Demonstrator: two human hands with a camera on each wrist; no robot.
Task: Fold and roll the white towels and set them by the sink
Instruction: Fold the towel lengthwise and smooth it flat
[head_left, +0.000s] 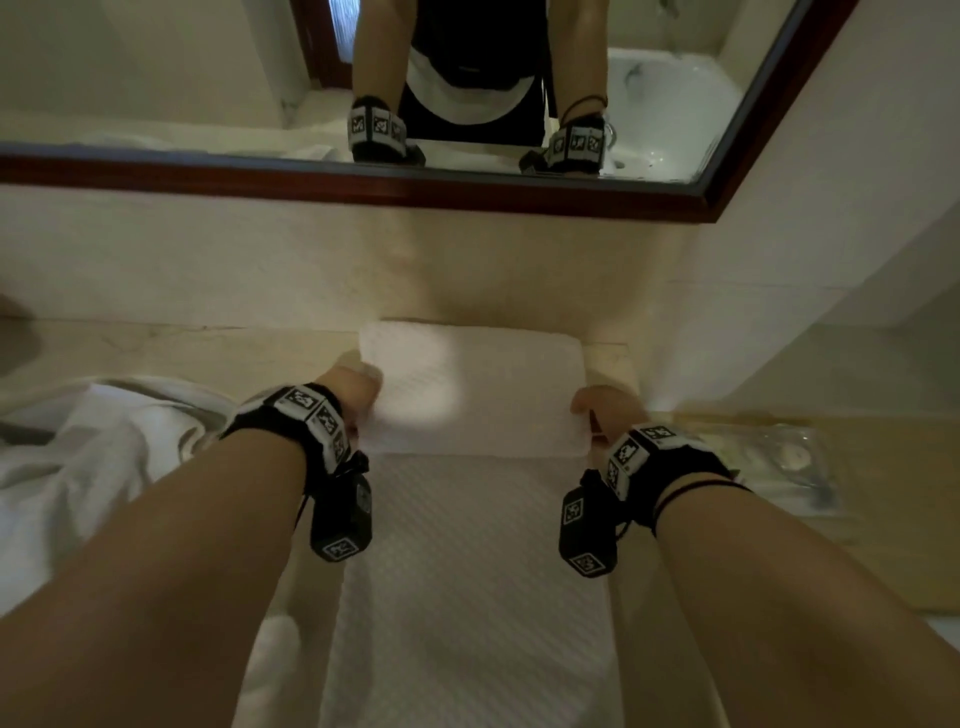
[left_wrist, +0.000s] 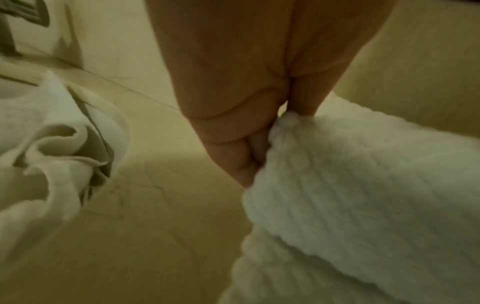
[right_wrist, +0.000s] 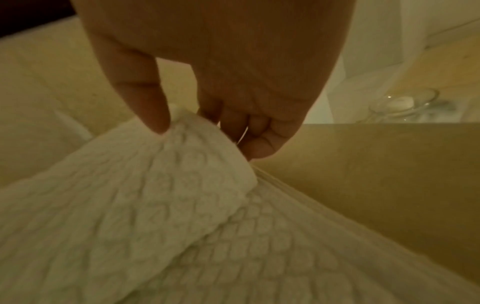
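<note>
The white towel (head_left: 470, 499) lies lengthwise on the table (head_left: 727, 519), far end folded back. The left hand (head_left: 349, 393) and right hand (head_left: 602, 410) pinch that fold's corners, fingers clamped. A crumpled towel (head_left: 93, 457) crowds the left side.

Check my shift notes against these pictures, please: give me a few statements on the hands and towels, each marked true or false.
1. Both hands pinch the waffle towel: left hand, right hand. True.
2. The towel's far end is folded back over itself. True.
3. The left hand's grip is empty. False: it pinches a towel corner.
4. The crumpled white cloth lies right of the towel. False: it lies left.
5. A mirror hangs above the counter. True.
</note>
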